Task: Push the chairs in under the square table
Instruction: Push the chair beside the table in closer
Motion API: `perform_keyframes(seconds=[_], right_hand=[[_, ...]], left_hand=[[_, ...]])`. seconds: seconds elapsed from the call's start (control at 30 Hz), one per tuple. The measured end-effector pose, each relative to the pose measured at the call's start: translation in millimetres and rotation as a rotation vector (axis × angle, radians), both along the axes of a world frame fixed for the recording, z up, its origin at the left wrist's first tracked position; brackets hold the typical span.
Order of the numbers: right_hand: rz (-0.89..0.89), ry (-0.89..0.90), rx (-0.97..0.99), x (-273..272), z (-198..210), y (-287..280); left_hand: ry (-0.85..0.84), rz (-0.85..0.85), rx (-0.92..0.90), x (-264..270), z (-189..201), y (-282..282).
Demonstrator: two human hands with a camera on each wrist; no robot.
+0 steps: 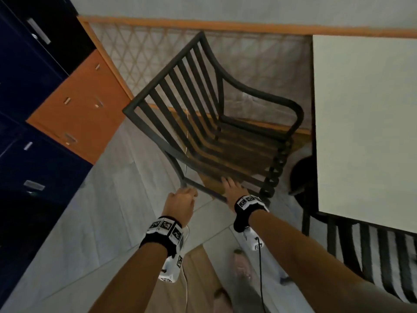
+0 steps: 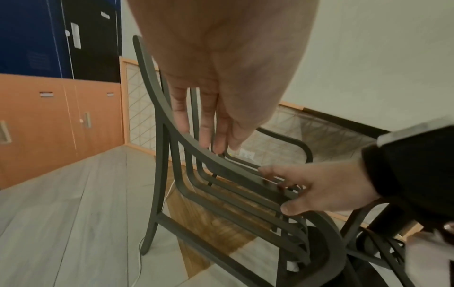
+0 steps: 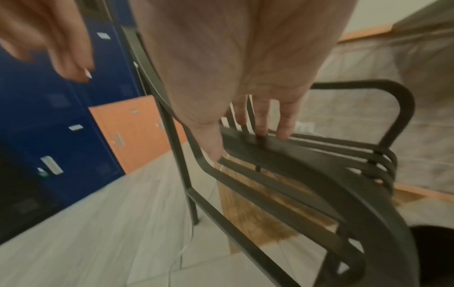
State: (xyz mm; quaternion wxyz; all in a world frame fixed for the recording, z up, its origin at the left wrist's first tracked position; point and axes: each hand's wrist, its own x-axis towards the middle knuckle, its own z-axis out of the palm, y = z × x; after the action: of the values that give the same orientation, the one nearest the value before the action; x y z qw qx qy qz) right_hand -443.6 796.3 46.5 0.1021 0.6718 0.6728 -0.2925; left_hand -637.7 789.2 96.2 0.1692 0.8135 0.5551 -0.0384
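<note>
A dark metal slatted armchair [image 1: 162, 72] stands side-on in front of me, its seat facing the white-topped square table [image 1: 361, 120] on the right, with a gap between them. My right hand [image 1: 232, 190] grips the chair's near side rail [image 3: 282, 153], fingers [image 3: 260, 124] over it and thumb under. My left hand [image 1: 180, 202] is just left of it, with fairly straight fingers [image 2: 206, 128] whose tips touch the same rail [image 2: 221, 167]. A second slatted chair [image 1: 364, 249] sits at the table's near side, its seat under the top.
Blue lockers [image 1: 33, 98] and an orange cabinet [image 1: 83, 105] line the left. A wood-framed lattice panel [image 1: 146, 48] runs behind the chair. The table's dark round base [image 1: 302, 175] is beside the chair's front. My feet [image 1: 241, 265] and a white cable are on the grey floor.
</note>
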Motion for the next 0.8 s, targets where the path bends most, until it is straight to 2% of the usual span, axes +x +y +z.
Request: perform_keyframes(seconds=[0.1,0.23,0.3,0.43,0.6,0.67,0.8], right_hand=[[-0.040,-0.100,0.026,14.0,-35.7,10.9],[-0.023,-0.144,0.028,37.2,-53.4,12.8],[-0.067,-0.171,0.033,48.7,-53.5,13.8],[-0.184,-0.247,0.004,89.0,-49.3,26.0],[-0.309,-0.312,-0.102,134.7,-46.9,38.5],[-0.325,-0.326,-0.108,139.9,-48.5,37.3],[-0.325,-0.330,-0.103,135.5,-53.4,25.0]], left_hand=[[0.031,0.027,-0.106,2.5,-30.0,15.2],[0.149,-0.003,-0.226,13.8,-53.9,28.3],[0.226,-0.082,-0.178,24.8,-55.7,35.7],[0.359,-0.289,0.065,53.7,-50.4,65.1],[0.509,-0.295,0.141,74.1,-48.8,103.0],[0.505,-0.293,0.151,77.6,-50.2,112.9],[0.384,-0.279,0.157,79.1,-54.2,123.7]])
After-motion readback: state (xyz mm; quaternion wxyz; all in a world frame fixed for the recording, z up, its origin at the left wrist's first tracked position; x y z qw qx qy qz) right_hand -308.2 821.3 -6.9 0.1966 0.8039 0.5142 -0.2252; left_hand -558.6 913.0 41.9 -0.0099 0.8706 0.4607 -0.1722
